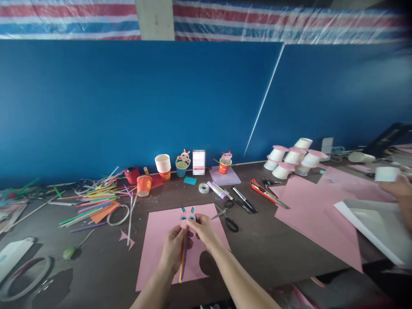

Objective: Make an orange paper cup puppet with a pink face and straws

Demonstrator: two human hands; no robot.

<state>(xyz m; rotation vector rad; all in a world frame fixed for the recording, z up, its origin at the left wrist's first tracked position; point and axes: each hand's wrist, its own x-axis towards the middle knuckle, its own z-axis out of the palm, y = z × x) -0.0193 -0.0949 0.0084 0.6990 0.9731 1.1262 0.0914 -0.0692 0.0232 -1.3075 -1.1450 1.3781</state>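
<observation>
Close to the near edge of the table, both hands meet over a pink paper sheet. The left hand is closed around a bundle of thin straws that runs down toward the near edge. The right hand pinches, fingers narrow, a small paper cutout with two blue ears at the top of the straws, held just above the pink sheet. Just right of the sheet lie black-handled scissors. Further back, toward the left edge, coloured straws lie scattered. Near the far edge stand a stack of paper cups and an orange cup; toward the far right corner, white cups are piled. At the right edge, another person's hand rests blurred.
</observation>
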